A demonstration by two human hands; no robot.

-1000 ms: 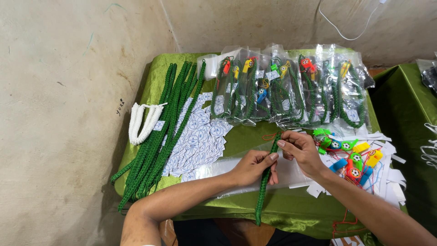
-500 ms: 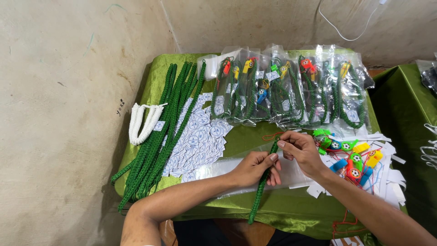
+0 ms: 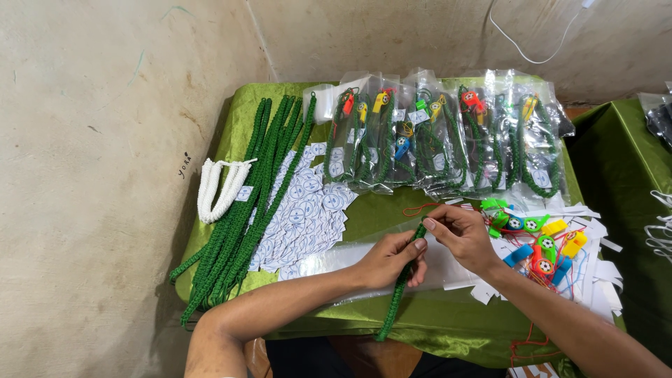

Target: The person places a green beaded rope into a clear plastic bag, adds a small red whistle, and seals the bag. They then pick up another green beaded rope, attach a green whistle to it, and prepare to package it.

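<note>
The bench [image 3: 448, 329], draped in a green cloth, carries everything in view. Along its far edge lies a row of clear bags [image 3: 448, 133], each packed with a green cord and a coloured whistle. On its left side lies a bundle of loose green braided cords [image 3: 245, 210], long axes running near to far, with a white cord bundle [image 3: 220, 189] beside it and a spread of round printed tags [image 3: 308, 217] just to its right. Loose coloured whistles [image 3: 539, 241] sit on white paper strips at the right.

The single green braided cord [image 3: 399, 294] lies at bench centre. Its long axis runs nearly straight toward the person, tilted slightly left; the lower end hangs over the near bench edge.

The left hand [image 3: 388, 259] is closed around the cord near its upper end, forearm entering from lower left. The right hand [image 3: 462, 234] pinches the cord's top end, where a thin red string [image 3: 414, 208] shows, forearm entering from lower right. Both grips touch the cord; the two hands nearly meet.
</note>
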